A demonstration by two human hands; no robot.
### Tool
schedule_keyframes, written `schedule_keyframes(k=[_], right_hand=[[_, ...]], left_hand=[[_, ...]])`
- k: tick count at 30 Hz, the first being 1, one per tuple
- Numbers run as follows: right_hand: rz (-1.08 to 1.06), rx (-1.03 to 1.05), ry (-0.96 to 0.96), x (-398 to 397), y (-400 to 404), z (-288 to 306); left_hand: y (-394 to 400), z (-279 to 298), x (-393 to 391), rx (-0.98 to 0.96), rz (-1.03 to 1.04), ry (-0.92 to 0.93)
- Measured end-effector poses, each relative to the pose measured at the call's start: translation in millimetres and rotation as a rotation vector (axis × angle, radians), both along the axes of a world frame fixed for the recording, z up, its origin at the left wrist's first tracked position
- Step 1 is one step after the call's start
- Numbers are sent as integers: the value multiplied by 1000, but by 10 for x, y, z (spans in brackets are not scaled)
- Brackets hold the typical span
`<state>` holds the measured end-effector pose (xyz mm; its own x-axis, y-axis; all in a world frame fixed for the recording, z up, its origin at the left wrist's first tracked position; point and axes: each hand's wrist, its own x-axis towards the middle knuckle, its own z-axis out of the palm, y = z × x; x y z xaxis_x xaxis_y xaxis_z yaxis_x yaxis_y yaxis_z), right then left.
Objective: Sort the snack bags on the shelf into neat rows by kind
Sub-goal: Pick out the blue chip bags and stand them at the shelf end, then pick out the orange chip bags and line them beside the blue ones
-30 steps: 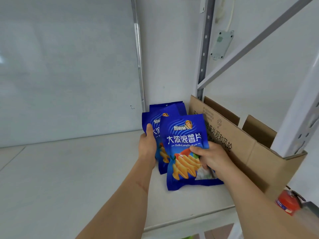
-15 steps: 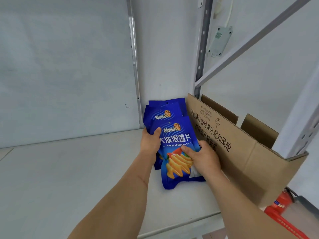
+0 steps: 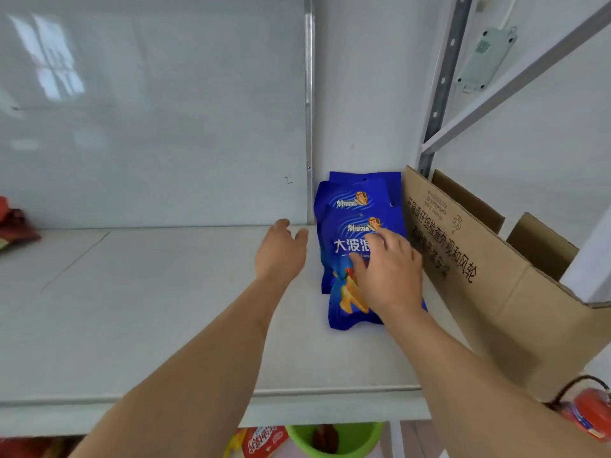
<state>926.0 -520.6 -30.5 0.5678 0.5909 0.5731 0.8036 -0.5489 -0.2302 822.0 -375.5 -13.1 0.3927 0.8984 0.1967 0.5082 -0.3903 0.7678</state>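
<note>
**Blue chip bags stacked at the right end of the shelf, both hands out**

Biggest thing I see is the white shelf (image 3: 139,309), a flat board running the full width, with a pale wall panel (image 3: 148,110) behind it and a metal upright (image 3: 441,84) at the right. Next in size, a brown cardboard box (image 3: 489,292) with printed black characters sits on the right end of the shelf, flaps open at the top. Just left of the box and touching its side I see the blue snack bags (image 3: 358,200), a small overlapping stack leaning toward the back corner, front bag lying lowest and nearest me, yellow chips printed on it. I cannot tell the exact count of bags. My right hand (image 3: 386,272) lies flat on the front bag, fingers spread and fairly straight, pressing on it rather than gripping. My left hand (image 3: 281,252) is above the bare shelf just left of the bags, fingers relaxed and loosely extended, holding nothing, not touching the bags. At the far left edge a red snack bag (image 3: 13,223) lies on the shelf, well apart from the blue ones. Below the shelf front edge I see a green bin (image 3: 357,438) and a red-and-white packet (image 3: 264,439). A red fire extinguisher (image 3: 591,414) shows at lower right
</note>
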Motion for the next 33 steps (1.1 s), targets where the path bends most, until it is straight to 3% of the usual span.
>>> schedule_keyframes(k=[5, 9, 21, 28, 33], right_hand=[[313, -45, -265, -424, 416, -43], [480, -121, -322, -970, 762, -52], [650, -224, -322, -3104, 2048, 62], [679, -229, -267, -4242, 2805, 161], [705, -216, -235, -4786, 3313, 249]], left_hand=[[114, -118, -851, 659, 9, 558], [253, -142, -1498, 861, -12, 758], [1057, 69, -3744, 922, 124, 898], [1593, 54, -4981, 837, 181, 947], [2013, 62, -5584, 808, 263, 883]])
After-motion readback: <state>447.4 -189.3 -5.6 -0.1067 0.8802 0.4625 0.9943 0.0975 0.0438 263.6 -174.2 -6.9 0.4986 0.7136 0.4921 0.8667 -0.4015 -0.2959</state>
